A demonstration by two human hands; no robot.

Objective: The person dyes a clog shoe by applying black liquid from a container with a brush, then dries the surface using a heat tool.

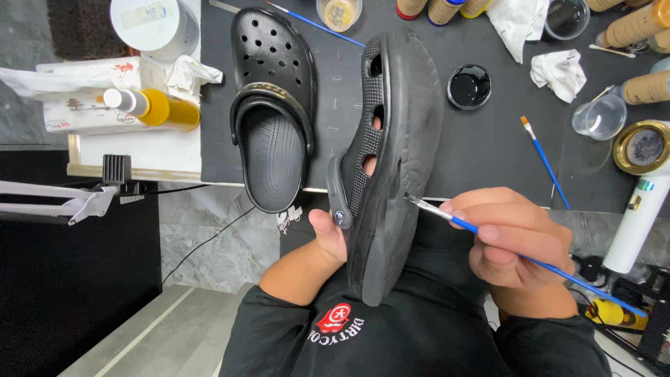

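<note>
Counter (488, 160): dark mat surface, carrying everything listed below.

Black clog, held (391, 160): being raised on edge above the counter's near side, sole turned toward the right hand. The left hand (328, 234) is sitting inside it, thumb showing at the heel strap and skin showing through the side holes, so it is gripping the shoe from within. The sole is looking evenly black and slightly glossy near the brush; how much of it is freshly coated cannot be told.

Second black clog (272, 112): lying flat on the counter, just beside the held one, opening upward, untouched.

White hair dryer (642, 202): lying at the right edge.

Yellow bottle (157, 108): lying on its side on white paper, far left.

Small round dish of black liquid (469, 86): standing near the held clog's toe, apparently the paint supply.

Blue-handled brush (488, 234): pinched in the right hand (516, 244), fingers clenching around the handle, bristles touching the sole's edge.

Spare brush (544, 162): lying idle, well apart.
</note>
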